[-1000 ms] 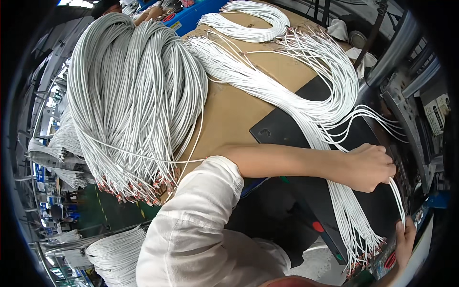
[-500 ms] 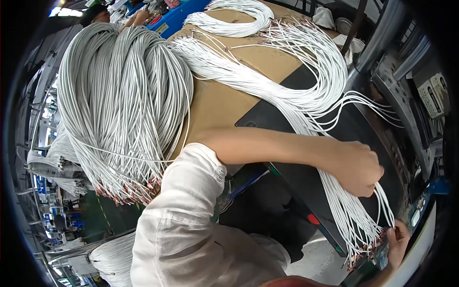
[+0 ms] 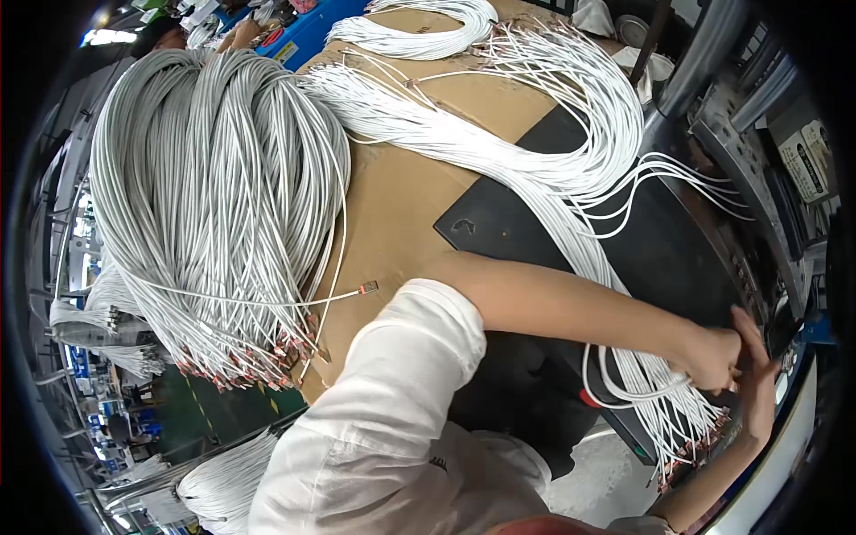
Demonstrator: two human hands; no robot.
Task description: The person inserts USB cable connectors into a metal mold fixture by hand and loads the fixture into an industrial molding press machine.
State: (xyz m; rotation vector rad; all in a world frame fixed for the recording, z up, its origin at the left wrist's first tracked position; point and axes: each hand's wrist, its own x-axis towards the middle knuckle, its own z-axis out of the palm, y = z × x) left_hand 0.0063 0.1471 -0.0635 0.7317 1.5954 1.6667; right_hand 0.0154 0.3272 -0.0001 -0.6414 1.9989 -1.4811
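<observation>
Near the lower right, my left hand point(image 3: 712, 358) is closed on a few white cables point(image 3: 629, 392) that bend back in a loop. My left arm reaches across a long bundle of white cables point(image 3: 499, 160) on the black mat point(image 3: 678, 259). My right hand point(image 3: 758, 374) is right beside the left hand's fingertips, its fingers stretched out toward the machine; its thumb side is partly hidden. Below both hands, the bundle's copper-coloured ends point(image 3: 700, 437) hang at the mat's edge.
A thick hank of white cables point(image 3: 223, 178) hangs at the left over cardboard point(image 3: 392, 205). A smaller coil point(image 3: 428, 36) lies at the back. Metal machine parts point(image 3: 740, 169) stand along the right. A blue bin point(image 3: 312, 36) and another person's hand point(image 3: 241, 36) are at the far left.
My left hand has moved right and down to meet my right hand, the held cables now bent in a loop. My right hand has risen, its fingers stretching out.
</observation>
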